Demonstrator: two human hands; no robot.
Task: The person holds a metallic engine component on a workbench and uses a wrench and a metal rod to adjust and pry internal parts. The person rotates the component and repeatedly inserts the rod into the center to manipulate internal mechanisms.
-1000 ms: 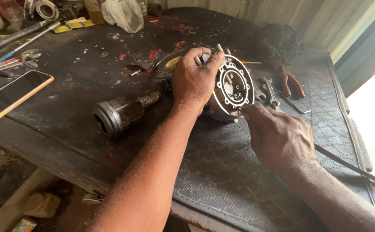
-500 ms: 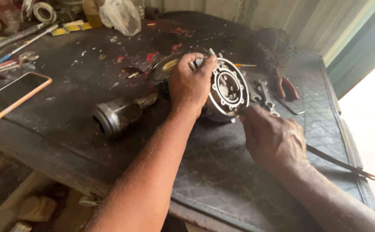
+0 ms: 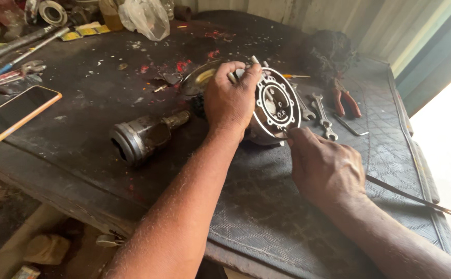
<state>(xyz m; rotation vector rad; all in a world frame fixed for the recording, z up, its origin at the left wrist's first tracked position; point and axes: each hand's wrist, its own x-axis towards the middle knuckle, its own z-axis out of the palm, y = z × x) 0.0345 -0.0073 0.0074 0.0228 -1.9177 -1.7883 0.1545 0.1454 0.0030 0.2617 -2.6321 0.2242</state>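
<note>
Head view: my left hand point(image 3: 231, 101) is clamped over the top edge of the round metal plate point(image 3: 277, 106), holding it upright on edge against the housing point(image 3: 259, 135) behind it, near the middle of the black bench mat point(image 3: 266, 206). My right hand point(image 3: 324, 168) is pinched tight on a thin flat blade point(image 3: 416, 196), the tip pressed in at the plate's lower rim, the long end trailing off toward the right edge of the bench.

Risks as I read them:
- The blade tip could skate off the rim — my left fingers sit just above that edge, so a slip goes toward them.
- Prying at one spot could cock the plate or nick the mating face.
- The plate stands on edge and only my left grip steadies it — ease up and it may tip onto the spanners point(image 3: 322, 114) and red pliers point(image 3: 345, 98) just beside it.
- The loose metal cylinder point(image 3: 142, 137) lies on its side near the front edge; a bump from my left forearm could roll it off.
- The phone point(image 3: 13, 113) lies well to the left, clear of all this.
</note>
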